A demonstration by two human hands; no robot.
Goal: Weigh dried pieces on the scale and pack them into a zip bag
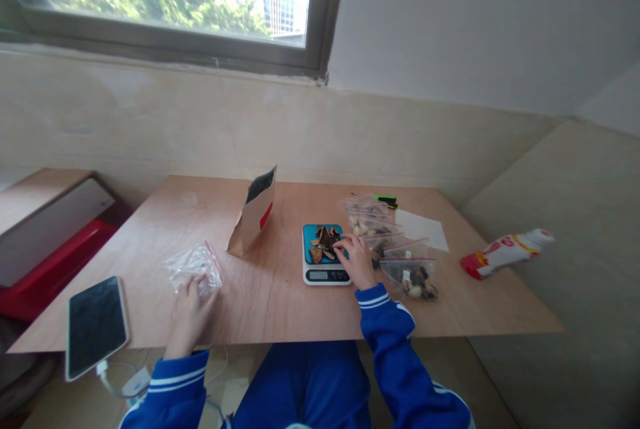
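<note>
Can make out no word or number for certain. Can see faint dark digits on the display (325,275) of the scale (311,235), too small to read. Can spot pinkish-red lettering on the bottle (505,254), too blurred to spell. Can find small white tags (407,275) in the front plastic bag (423,270), likewise illegible.

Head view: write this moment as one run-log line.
left hand: on clear zip bag | right hand: at dried brown pieces | digital scale: under pieces
</note>
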